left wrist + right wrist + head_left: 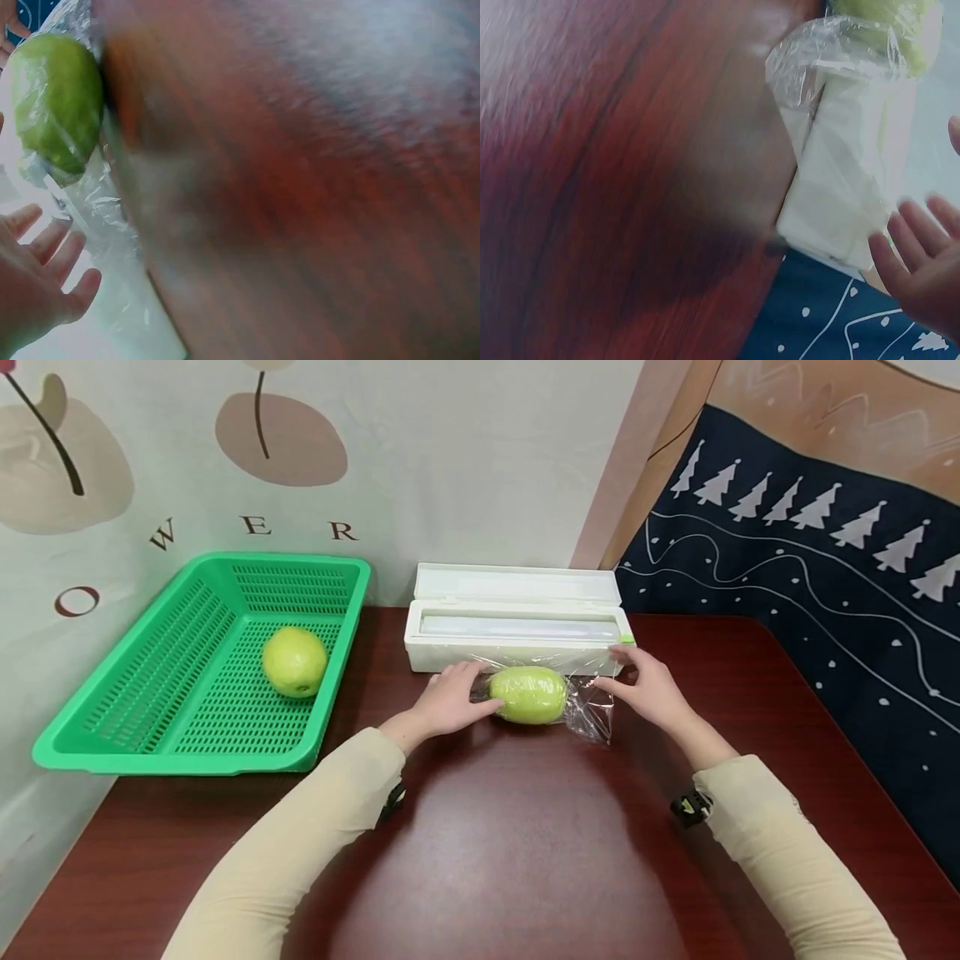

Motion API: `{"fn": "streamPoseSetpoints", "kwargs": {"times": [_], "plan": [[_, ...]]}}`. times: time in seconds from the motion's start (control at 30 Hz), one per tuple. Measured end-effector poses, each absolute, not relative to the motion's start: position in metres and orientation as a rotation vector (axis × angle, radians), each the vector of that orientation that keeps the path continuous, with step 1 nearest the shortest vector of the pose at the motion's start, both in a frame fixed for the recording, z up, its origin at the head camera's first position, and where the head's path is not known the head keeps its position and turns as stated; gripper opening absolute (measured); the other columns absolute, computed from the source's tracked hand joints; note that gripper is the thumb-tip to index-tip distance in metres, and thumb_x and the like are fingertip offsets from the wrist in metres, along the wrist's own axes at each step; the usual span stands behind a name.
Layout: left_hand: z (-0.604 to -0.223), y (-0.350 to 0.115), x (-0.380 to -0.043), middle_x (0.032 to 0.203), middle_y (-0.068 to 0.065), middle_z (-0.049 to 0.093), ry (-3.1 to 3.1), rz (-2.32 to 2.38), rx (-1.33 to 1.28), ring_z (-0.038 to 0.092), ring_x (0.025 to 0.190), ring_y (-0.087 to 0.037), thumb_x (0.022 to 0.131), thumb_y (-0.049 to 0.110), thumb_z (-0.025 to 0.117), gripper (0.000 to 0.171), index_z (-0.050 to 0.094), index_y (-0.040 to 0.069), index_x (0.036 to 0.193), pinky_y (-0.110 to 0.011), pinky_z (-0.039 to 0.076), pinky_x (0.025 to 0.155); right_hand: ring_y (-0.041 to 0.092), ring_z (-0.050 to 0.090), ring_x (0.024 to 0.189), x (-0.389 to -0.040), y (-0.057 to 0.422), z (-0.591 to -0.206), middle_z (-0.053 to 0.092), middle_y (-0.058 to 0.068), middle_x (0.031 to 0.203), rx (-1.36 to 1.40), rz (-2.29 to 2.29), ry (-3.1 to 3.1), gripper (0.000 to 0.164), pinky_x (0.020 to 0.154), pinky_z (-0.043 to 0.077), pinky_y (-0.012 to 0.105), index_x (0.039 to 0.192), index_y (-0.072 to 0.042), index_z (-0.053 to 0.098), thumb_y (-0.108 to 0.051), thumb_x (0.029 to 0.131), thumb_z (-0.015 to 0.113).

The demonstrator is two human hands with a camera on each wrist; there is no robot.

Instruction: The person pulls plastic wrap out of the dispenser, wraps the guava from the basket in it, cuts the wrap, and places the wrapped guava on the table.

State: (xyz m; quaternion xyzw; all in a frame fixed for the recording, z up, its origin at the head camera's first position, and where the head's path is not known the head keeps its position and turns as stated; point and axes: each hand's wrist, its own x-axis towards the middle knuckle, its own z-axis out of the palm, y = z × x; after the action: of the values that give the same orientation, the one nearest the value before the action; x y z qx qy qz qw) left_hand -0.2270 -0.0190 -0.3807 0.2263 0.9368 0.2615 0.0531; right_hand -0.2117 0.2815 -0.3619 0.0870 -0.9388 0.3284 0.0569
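An oblong yellow-green fruit [527,695] lies on its side, wrapped in clear plastic film [590,710] that bunches loosely past its right end. Behind it stands a white film dispenser box [510,658], lid raised and a film roll inside. My left hand [452,700] is at the fruit's left end, its thumb by the fruit; in the left wrist view its fingers [61,255] are spread. At the box's right front corner is my right hand [647,687], thumb and fingers apart beside the film. Its fingers are spread in the right wrist view too. Whether either hand touches the film is unclear.
A green plastic basket [202,760] on the left holds another yellow-green fruit [295,662]. The dark red wooden table [510,860] meets a printed cloth wall behind and a navy cloth with white trees [810,568] at the right.
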Motion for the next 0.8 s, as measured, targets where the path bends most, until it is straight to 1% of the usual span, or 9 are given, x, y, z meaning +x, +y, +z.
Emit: {"fn": "streamPoseSetpoints", "kwargs": {"times": [0.1,0.2,0.3,0.43,0.6,0.8], "plan": [[-0.371,-0.016,-0.231,0.139,-0.009,0.048,2.892,0.853,0.680,0.039,0.132,-0.027,0.089,0.048,0.055,0.064,0.042,0.011,0.139,-0.050,0.030,0.107,0.040,0.042,0.117,-0.217,0.289,-0.360,0.045,0.028,0.132,0.223,0.903,-2.816,0.071,0.100,0.036,0.052,0.136,0.006,0.037,-0.019,0.081,0.073],[-0.360,-0.011,-0.235,0.137,-0.008,0.050,2.906,0.937,0.664,0.042,0.130,-0.026,0.090,0.045,0.054,0.058,0.045,0.010,0.137,-0.047,0.030,0.109,0.041,0.031,0.129,-0.227,0.297,-0.359,0.035,0.028,0.140,0.164,0.835,-2.843,0.080,0.108,0.027,0.055,0.140,0.006,0.029,-0.022,0.080,0.074],[-0.351,-0.004,-0.239,0.135,-0.008,0.052,2.896,0.984,0.678,0.044,0.128,-0.025,0.091,0.042,0.054,0.056,0.046,0.009,0.135,-0.044,0.032,0.108,0.042,0.022,0.137,-0.240,0.304,-0.361,0.024,0.027,0.148,0.130,0.815,-2.925,0.089,0.111,0.022,0.056,0.145,0.004,0.020,-0.026,0.081,0.073],[-0.341,0.013,-0.244,0.136,-0.008,0.051,2.852,0.996,0.742,0.045,0.128,-0.025,0.092,0.041,0.054,0.055,0.046,0.008,0.135,-0.040,0.033,0.108,0.042,0.012,0.141,-0.255,0.313,-0.368,0.012,0.025,0.154,0.154,0.799,-3.046,0.097,0.113,0.016,0.057,0.149,0.001,0.009,-0.029,0.082,0.071],[-0.331,0.038,-0.250,0.132,-0.008,0.055,2.819,0.962,0.852,0.051,0.122,-0.024,0.092,0.041,0.054,0.053,0.047,0.009,0.134,-0.039,0.037,0.105,0.040,0.008,0.143,-0.265,0.321,-0.375,0.004,0.020,0.157,0.164,0.749,-3.144,0.099,0.114,0.014,0.056,0.150,-0.005,0.001,-0.031,0.084,0.069],[-0.324,0.065,-0.261,0.128,-0.009,0.058,2.780,0.941,0.937,0.054,0.118,-0.023,0.093,0.037,0.054,0.049,0.049,0.009,0.132,-0.037,0.041,0.102,0.041,0.010,0.142,-0.273,0.328,-0.376,0.005,0.019,0.157,0.241,0.715,-3.137,0.093,0.113,0.015,0.057,0.151,-0.006,0.001,-0.029,0.087,0.065]]}}
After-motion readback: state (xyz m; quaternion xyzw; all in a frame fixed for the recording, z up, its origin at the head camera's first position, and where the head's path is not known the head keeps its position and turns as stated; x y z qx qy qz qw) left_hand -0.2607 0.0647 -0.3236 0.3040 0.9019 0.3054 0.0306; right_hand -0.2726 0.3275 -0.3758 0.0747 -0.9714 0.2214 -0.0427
